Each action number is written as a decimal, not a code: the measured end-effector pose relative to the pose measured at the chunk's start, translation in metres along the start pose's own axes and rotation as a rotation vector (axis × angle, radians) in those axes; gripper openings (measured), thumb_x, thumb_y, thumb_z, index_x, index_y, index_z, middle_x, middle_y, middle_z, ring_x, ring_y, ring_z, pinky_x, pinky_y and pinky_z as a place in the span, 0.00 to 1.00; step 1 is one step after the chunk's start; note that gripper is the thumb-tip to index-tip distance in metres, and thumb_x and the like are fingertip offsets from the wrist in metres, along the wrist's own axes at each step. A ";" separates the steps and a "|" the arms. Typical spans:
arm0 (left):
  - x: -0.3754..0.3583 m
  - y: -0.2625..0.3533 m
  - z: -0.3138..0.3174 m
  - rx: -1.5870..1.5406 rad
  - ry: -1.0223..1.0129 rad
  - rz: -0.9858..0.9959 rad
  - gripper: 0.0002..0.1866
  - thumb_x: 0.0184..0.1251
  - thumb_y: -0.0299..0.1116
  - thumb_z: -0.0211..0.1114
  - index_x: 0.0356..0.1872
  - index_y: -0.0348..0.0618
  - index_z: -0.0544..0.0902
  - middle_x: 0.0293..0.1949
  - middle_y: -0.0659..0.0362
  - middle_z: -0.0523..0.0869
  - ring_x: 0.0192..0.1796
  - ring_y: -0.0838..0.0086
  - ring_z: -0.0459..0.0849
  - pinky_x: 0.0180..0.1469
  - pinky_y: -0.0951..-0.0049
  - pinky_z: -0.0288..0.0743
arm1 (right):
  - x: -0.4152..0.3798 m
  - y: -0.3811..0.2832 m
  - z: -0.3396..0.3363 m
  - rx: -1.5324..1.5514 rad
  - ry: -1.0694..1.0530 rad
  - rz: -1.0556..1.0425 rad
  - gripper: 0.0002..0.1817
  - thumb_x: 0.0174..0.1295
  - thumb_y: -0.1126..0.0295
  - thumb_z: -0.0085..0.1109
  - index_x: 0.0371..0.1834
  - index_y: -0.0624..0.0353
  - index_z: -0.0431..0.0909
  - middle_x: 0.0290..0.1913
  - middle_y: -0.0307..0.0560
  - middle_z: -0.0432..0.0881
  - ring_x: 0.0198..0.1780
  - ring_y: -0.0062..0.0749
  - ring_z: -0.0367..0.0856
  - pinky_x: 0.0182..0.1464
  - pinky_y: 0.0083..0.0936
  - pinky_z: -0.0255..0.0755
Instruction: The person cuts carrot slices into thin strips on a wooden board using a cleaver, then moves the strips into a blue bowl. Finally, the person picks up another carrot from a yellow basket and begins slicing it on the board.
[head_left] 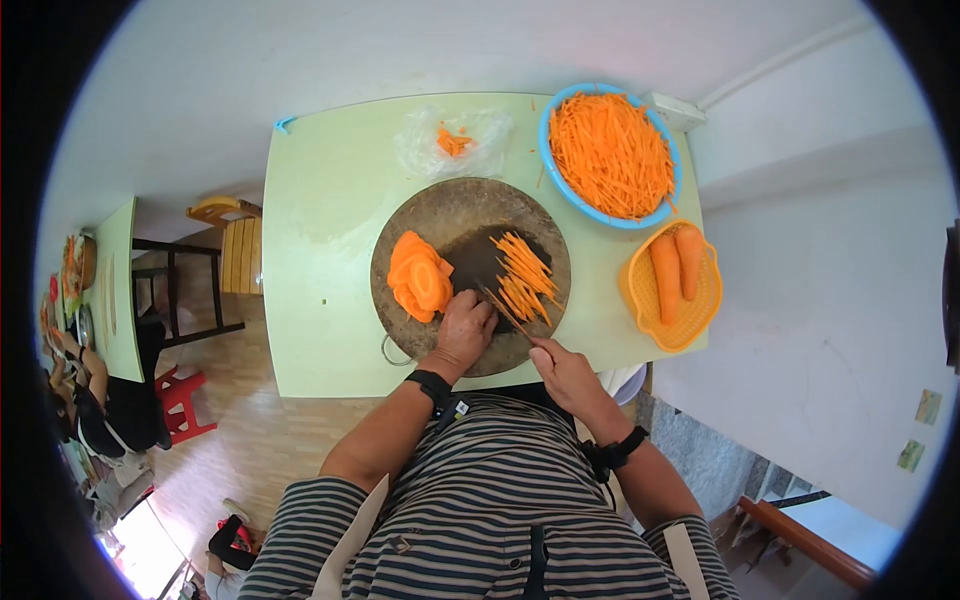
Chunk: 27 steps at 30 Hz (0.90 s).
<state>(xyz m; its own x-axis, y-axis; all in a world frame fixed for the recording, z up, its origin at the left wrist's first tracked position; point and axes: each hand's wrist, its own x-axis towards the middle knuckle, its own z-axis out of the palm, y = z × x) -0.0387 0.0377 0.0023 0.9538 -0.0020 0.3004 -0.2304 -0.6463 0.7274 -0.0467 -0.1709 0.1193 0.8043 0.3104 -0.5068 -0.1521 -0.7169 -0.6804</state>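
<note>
A round wooden chopping board [455, 200] lies on the table in front of me. My right hand [568, 378] is closed around the handle of a kitchen knife [507, 312], whose blade slants across the board. Beside the blade, my left hand [467, 328] presses down with curled fingers; whatever lies under them is hidden. A pile of carrot slices [419, 275] sits just beyond my left hand, on the left of the board. On the blade's other side lie thin carrot strips [527, 275].
A blue basin [546, 150] heaped with carrot shreds [612, 155] stands at the back right. Nearer is a yellow basket [640, 310] with two whole carrots [677, 272]. Behind the board, a clear plastic bag [485, 140] holds carrot scraps. Other people sit at the far left.
</note>
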 end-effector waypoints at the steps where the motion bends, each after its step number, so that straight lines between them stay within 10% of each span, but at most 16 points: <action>1: 0.000 -0.001 0.001 -0.001 -0.003 0.003 0.07 0.54 0.24 0.74 0.34 0.38 0.86 0.34 0.52 0.79 0.40 0.53 0.81 0.44 0.56 0.77 | 0.002 -0.001 0.002 0.003 0.003 0.002 0.24 0.80 0.54 0.50 0.64 0.62 0.78 0.42 0.68 0.86 0.46 0.60 0.87 0.52 0.40 0.79; 19: -0.001 -0.001 0.003 -0.034 0.014 -0.014 0.07 0.55 0.23 0.73 0.36 0.39 0.87 0.38 0.53 0.82 0.43 0.55 0.83 0.46 0.58 0.79 | 0.002 0.006 -0.003 0.094 0.017 -0.033 0.26 0.81 0.52 0.48 0.62 0.65 0.80 0.46 0.68 0.87 0.50 0.64 0.86 0.54 0.42 0.78; 22: 0.000 0.000 0.002 -0.029 0.016 0.004 0.07 0.54 0.23 0.73 0.35 0.39 0.86 0.37 0.52 0.82 0.42 0.54 0.83 0.46 0.58 0.79 | 0.003 0.013 -0.001 0.095 0.042 -0.062 0.26 0.81 0.53 0.49 0.61 0.67 0.80 0.33 0.59 0.84 0.35 0.41 0.84 0.44 0.35 0.77; 25: 0.000 0.001 0.000 -0.013 0.007 -0.007 0.07 0.54 0.23 0.73 0.35 0.38 0.86 0.37 0.52 0.82 0.41 0.54 0.83 0.45 0.57 0.79 | 0.003 0.010 -0.003 0.105 0.032 -0.071 0.25 0.81 0.53 0.50 0.61 0.67 0.80 0.34 0.59 0.84 0.36 0.42 0.84 0.45 0.35 0.78; 27: 0.000 0.000 0.001 -0.013 0.003 -0.005 0.07 0.54 0.24 0.73 0.35 0.38 0.86 0.36 0.52 0.81 0.41 0.54 0.82 0.45 0.57 0.78 | 0.004 0.006 -0.007 0.083 -0.013 -0.019 0.25 0.80 0.52 0.49 0.61 0.65 0.80 0.45 0.70 0.87 0.49 0.65 0.86 0.52 0.43 0.78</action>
<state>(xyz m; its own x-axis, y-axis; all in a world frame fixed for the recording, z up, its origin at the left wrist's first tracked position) -0.0388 0.0369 0.0019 0.9543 0.0037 0.2987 -0.2282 -0.6362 0.7370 -0.0405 -0.1790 0.1172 0.8000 0.3321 -0.4996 -0.1841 -0.6567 -0.7313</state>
